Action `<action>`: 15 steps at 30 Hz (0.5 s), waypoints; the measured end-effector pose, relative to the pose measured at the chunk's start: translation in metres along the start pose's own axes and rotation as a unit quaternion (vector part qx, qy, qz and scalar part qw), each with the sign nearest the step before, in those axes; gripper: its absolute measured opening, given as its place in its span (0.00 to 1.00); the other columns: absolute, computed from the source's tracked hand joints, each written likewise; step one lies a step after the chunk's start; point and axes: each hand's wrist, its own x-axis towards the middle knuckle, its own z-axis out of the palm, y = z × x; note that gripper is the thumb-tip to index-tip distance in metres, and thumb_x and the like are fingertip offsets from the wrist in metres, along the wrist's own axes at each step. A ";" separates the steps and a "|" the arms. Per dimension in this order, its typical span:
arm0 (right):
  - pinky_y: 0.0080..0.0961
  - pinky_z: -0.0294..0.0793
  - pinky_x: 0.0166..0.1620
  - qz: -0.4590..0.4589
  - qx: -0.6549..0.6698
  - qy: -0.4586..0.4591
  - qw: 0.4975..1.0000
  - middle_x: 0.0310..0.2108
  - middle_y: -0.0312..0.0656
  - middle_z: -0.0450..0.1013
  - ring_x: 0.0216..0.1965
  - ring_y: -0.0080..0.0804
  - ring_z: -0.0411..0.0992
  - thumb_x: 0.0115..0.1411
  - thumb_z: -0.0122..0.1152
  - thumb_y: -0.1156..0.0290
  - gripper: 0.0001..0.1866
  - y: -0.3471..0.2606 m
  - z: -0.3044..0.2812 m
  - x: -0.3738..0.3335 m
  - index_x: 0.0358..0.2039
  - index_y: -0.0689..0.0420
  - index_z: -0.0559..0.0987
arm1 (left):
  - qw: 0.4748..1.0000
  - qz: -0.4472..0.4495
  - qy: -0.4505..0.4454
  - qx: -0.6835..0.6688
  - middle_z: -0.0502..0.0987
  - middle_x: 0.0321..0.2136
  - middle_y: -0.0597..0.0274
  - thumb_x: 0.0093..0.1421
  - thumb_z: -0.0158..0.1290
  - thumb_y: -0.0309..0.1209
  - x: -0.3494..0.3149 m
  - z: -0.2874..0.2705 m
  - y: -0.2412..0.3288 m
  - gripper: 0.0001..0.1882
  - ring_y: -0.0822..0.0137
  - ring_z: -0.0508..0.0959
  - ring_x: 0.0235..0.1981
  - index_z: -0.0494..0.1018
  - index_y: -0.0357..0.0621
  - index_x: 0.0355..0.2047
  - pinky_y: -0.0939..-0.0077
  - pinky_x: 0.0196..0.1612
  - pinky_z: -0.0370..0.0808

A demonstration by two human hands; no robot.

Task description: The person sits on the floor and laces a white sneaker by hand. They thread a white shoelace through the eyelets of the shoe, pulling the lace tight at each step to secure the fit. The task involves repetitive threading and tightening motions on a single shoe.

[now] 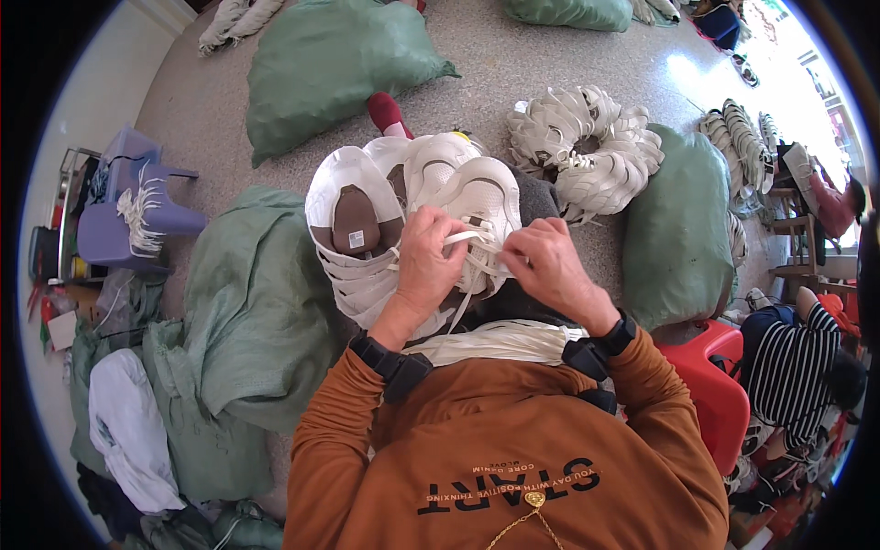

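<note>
A white sneaker upper [484, 194] sits over my lap, with a second white upper [438, 161] beside it. My left hand [429, 258] is closed on a white shoelace [471, 236] at the front one's throat, thumb and fingers pinching a loop. On the other side, my right hand [550, 266] pinches the lace too, fingers bent together. Loose lace ends hang below. Against the left of these uppers leans a nested stack of white uppers [357, 286] with a brown lining. A bundle of off-white laces [500, 343] lies across my waist.
Green sacks [339, 73] [678, 243] lie ahead and at right; green cloth [252, 307] is heaped at left. A ring of laced uppers [632, 165] rests ahead right. A purple stool [137, 225] holds more laces. By a red stool [710, 385], another person [793, 357] bends over.
</note>
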 end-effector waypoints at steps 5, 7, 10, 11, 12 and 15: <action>0.37 0.62 0.43 -0.019 -0.041 0.045 0.998 0.26 0.39 0.69 0.34 0.40 0.68 0.52 0.72 0.59 0.16 -0.016 0.018 0.002 0.26 0.56 0.75 | 0.998 0.047 -0.008 0.032 0.74 0.36 0.57 0.52 0.61 0.19 -0.005 -0.004 -0.004 0.10 0.56 0.75 0.41 0.79 0.40 0.36 0.64 0.46 0.72; 0.39 0.62 0.44 -0.012 -0.055 0.049 0.997 0.29 0.40 0.69 0.36 0.41 0.68 0.51 0.73 0.57 0.18 -0.020 0.022 0.002 0.28 0.56 0.75 | 0.998 -0.010 -0.005 -0.060 0.74 0.38 0.57 0.53 0.60 0.19 -0.006 -0.007 -0.008 0.10 0.56 0.75 0.43 0.79 0.40 0.36 0.64 0.48 0.72; 0.41 0.62 0.46 0.000 -0.054 0.053 0.997 0.35 0.43 0.69 0.40 0.44 0.67 0.48 0.74 0.56 0.21 -0.022 0.025 0.001 0.31 0.56 0.75 | 0.997 -0.021 0.027 -0.064 0.75 0.40 0.57 0.54 0.61 0.20 -0.007 -0.023 -0.006 0.09 0.56 0.76 0.44 0.78 0.39 0.37 0.66 0.49 0.72; 0.42 0.62 0.47 0.004 -0.049 0.054 0.997 0.37 0.45 0.68 0.42 0.45 0.66 0.48 0.75 0.55 0.22 -0.021 0.026 0.000 0.32 0.57 0.74 | 0.998 -0.012 0.043 -0.043 0.75 0.40 0.57 0.54 0.61 0.20 -0.008 -0.029 -0.002 0.09 0.56 0.76 0.44 0.77 0.38 0.37 0.67 0.49 0.72; 0.42 0.62 0.48 0.014 -0.041 0.048 0.998 0.39 0.45 0.68 0.43 0.46 0.66 0.47 0.75 0.56 0.23 -0.022 0.025 -0.001 0.33 0.57 0.74 | 0.998 0.007 0.068 -0.016 0.75 0.38 0.57 0.55 0.61 0.21 -0.010 -0.033 0.004 0.09 0.56 0.77 0.42 0.77 0.38 0.37 0.67 0.47 0.73; 0.44 0.62 0.50 0.033 -0.022 0.041 0.998 0.44 0.48 0.67 0.47 0.49 0.65 0.45 0.76 0.57 0.27 -0.024 0.022 -0.006 0.37 0.58 0.72 | 0.998 0.029 0.047 0.034 0.76 0.33 0.56 0.55 0.62 0.23 -0.032 -0.045 0.019 0.08 0.56 0.78 0.35 0.76 0.38 0.36 0.67 0.39 0.75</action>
